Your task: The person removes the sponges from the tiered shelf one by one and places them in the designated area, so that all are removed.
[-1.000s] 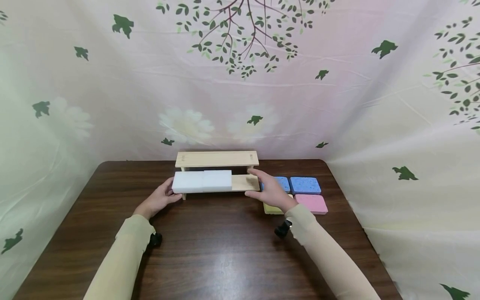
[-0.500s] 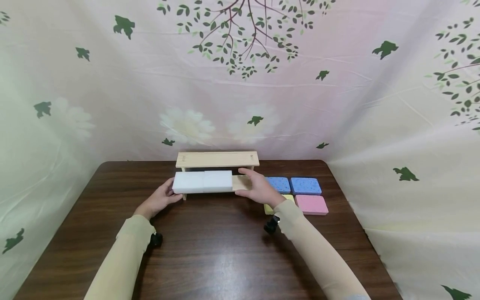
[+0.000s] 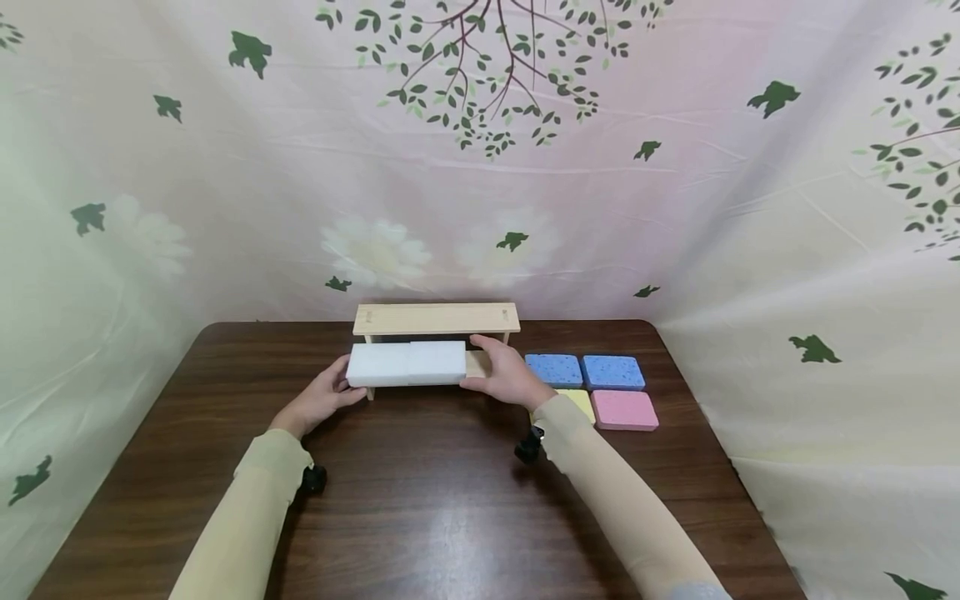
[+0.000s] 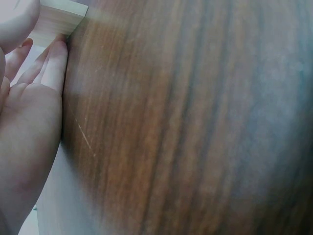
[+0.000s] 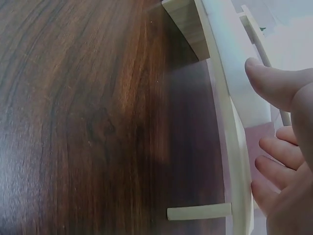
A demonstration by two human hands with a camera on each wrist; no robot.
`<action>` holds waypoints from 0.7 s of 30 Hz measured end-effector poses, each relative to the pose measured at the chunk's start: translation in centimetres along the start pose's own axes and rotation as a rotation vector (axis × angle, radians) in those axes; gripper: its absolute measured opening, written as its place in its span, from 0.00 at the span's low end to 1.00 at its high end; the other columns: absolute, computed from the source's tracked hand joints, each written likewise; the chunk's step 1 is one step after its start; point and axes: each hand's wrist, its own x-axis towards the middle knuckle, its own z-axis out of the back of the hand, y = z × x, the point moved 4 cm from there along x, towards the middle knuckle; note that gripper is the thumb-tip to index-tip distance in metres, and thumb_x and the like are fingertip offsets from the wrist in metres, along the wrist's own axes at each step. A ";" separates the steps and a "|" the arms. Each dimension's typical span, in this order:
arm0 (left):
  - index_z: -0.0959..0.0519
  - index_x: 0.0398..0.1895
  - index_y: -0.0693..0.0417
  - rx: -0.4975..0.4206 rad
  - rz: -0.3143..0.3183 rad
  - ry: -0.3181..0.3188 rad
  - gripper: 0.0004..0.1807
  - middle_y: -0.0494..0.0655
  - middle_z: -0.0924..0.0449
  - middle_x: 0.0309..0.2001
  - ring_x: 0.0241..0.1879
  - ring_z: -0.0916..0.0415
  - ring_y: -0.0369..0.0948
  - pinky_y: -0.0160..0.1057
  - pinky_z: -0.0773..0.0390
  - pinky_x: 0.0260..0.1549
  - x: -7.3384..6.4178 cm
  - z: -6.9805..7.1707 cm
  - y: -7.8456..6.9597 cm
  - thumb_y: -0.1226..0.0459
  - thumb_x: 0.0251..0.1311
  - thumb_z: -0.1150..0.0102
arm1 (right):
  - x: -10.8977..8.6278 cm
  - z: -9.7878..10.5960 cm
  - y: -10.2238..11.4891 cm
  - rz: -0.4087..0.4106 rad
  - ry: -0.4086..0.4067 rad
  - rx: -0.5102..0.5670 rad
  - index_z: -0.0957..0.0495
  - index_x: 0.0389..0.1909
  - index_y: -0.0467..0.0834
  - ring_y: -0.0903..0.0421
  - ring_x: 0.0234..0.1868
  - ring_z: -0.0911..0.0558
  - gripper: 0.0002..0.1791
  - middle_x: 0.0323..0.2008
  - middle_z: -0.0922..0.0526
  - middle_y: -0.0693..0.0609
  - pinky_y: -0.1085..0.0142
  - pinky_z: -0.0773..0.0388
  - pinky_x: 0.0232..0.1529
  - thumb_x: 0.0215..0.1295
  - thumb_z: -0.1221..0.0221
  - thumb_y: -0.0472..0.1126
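Observation:
Two white sponges (image 3: 378, 365) lie end to end on the lower tier of a small two-tier wooden rack (image 3: 437, 318). My left hand (image 3: 315, 402) is at the left end of the row, thumb in front and fingers along the end. In the left wrist view its fingers look fairly straight, beside a wooden part (image 4: 66, 17) of the rack. My right hand (image 3: 512, 377) is over the rack's right part, spread at the row's right end. In the right wrist view the thumb is at the white sponge (image 5: 234, 63); the other fingers stand apart from it.
Right of the rack, two blue sponges (image 3: 613, 372) lie behind a pink sponge (image 3: 625, 410) and a partly hidden yellow sponge (image 3: 579, 402). The brown wooden table (image 3: 420, 500) extends in front. A patterned cloth (image 3: 435, 192) hangs behind and at the sides.
My right hand has moved left along the lower tier, up to the right end of the white sponges, uncovering more of the blue ones. The left hand has stayed in place.

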 end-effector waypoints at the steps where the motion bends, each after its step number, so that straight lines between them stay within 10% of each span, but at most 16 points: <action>1: 0.53 0.85 0.54 -0.005 0.000 0.000 0.49 0.63 0.48 0.82 0.78 0.43 0.60 0.62 0.47 0.77 0.0 0.0 0.0 0.65 0.70 0.33 | 0.1 -0.1 0.0 -0.002 0.003 -0.005 0.38 0.80 0.40 0.45 0.76 0.31 0.50 0.77 0.32 0.43 0.49 0.32 0.74 0.64 0.26 0.54; 21: 0.54 0.85 0.55 0.012 0.005 0.003 0.49 0.63 0.50 0.82 0.79 0.45 0.60 0.62 0.50 0.78 -0.1 0.0 -0.3 0.64 0.71 0.33 | 1.2 -1.4 0.1 -0.036 0.059 -0.047 0.43 0.81 0.37 0.42 0.78 0.35 0.53 0.78 0.36 0.39 0.48 0.34 0.76 0.66 0.28 0.58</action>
